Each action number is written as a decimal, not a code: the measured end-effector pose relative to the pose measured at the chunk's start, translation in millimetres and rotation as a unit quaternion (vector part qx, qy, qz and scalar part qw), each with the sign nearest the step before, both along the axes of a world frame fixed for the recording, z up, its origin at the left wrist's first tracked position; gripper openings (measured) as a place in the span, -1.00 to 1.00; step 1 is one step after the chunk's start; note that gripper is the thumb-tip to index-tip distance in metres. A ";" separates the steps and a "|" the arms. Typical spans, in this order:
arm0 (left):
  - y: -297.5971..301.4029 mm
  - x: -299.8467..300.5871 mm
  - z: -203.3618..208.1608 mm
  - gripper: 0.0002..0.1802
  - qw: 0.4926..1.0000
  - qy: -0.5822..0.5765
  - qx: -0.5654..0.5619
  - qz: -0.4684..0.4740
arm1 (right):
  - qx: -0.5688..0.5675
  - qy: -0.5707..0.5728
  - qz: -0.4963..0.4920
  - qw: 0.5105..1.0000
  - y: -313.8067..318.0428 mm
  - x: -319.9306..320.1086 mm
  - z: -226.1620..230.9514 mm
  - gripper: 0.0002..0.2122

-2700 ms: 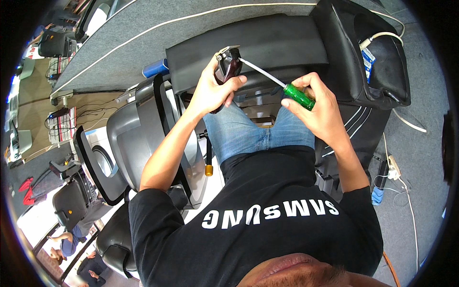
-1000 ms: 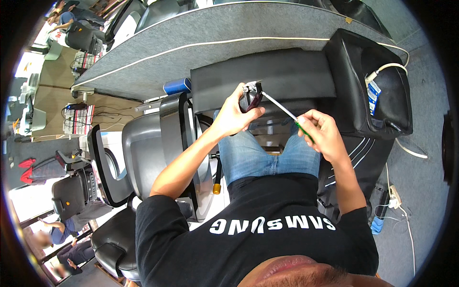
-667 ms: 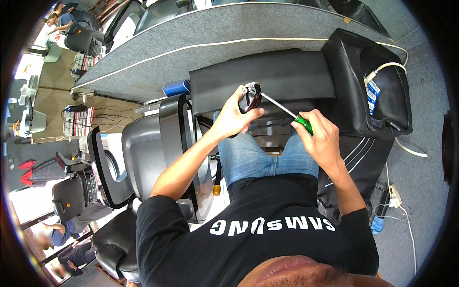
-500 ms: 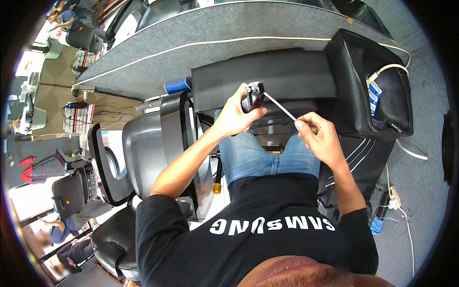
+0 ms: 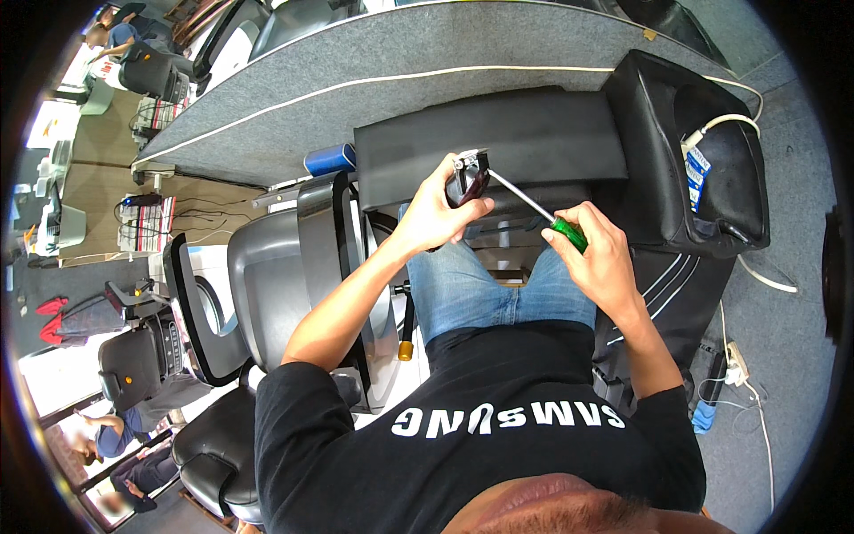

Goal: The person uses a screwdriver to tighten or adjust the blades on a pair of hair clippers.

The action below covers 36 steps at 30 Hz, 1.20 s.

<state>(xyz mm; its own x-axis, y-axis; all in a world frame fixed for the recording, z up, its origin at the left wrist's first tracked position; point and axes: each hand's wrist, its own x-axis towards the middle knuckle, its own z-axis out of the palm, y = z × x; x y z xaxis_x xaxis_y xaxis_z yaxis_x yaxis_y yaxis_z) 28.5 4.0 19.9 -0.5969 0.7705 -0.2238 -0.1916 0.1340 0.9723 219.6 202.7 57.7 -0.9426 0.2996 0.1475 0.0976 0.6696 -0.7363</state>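
Clipper (image 5: 474, 187) lies within left fingers (image 5: 439, 182), green-handled screwdriver (image 5: 567, 232) within right fingers (image 5: 594, 220).

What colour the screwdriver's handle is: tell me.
The screwdriver's handle is green, seen in the head view.

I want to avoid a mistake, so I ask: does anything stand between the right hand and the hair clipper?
Nothing visible, except the green-handled screwdriver that the right hand holds, its shaft pointing at the hair clipper in the left hand.
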 end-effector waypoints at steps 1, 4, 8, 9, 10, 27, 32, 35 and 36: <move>0.0 -0.1 -0.7 -0.51 1.000 -0.002 0.002 0.000 | -0.014 -0.002 -0.001 1.000 0.1 0.0 0.1 -0.75; 0.1 -0.5 -1.8 -0.51 1.000 -0.002 0.005 0.000 | -0.027 -0.010 0.002 1.000 0.1 0.3 -2.2 -0.75; 0.1 -1.3 -3.4 -0.51 1.000 0.004 -0.001 -0.004 | -0.035 -0.021 0.001 0.999 0.2 -1.0 1.4 -0.74; 0.1 -1.9 -4.5 -0.51 1.000 0.006 0.000 -0.006 | -0.033 -0.020 0.001 0.999 0.7 -0.7 0.2 -0.73; 0.1 -2.2 -5.0 -0.51 1.000 0.006 0.001 -0.008 | -0.032 -0.018 0.001 0.999 1.2 -0.6 -0.7 -0.73; -1.6 -3.9 -7.3 -0.35 0.999 0.009 -0.025 -0.026 | 0.075 -0.009 -0.001 0.997 1.8 0.9 0.9 -0.75; -0.8 -4.0 -4.9 -0.35 0.999 0.006 -0.029 -0.028 | 0.132 0.016 -0.002 0.991 3.5 -0.1 -3.2 -0.74; -1.1 -3.5 -4.4 -0.34 0.999 0.009 -0.028 -0.026 | 0.104 0.000 0.003 0.995 2.2 0.1 -0.6 -0.74; -1.3 -2.8 -4.7 -0.34 0.999 0.009 -0.027 -0.024 | 0.083 -0.007 0.004 0.997 2.6 1.0 -1.1 -0.73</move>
